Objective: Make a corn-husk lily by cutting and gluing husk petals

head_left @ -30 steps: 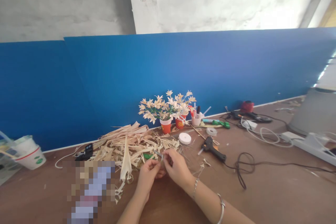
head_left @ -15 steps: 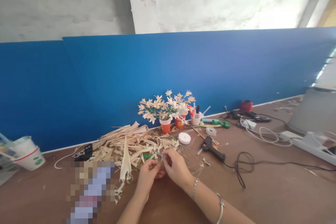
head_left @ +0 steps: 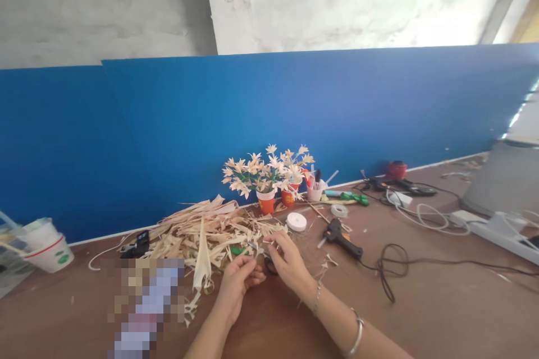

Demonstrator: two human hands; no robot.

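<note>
My left hand is low over the near table, thumb and fingers pinched together; whatever is between them is too small to tell. Just right of it, my right hand is closed at the fingertips, where a tiny pale bit shows that I cannot name. Beneath the right fingers is a pair of scissors, its dark handle partly covered and its grey blade pointing away to the left. Beyond both hands spreads a heap of dry, pale husk strips. A white tape roll lies past my right hand.
Two red cups, one in front, hold pale husk flowers by the blue partition. Rightward lie a black glue gun with its cord, a smaller tape ring and a white power strip. A white cup stands far left.
My hands have drawn apart, the right one shifting slightly right and away. The dark scissor handle beneath my right fingers now shows more.
</note>
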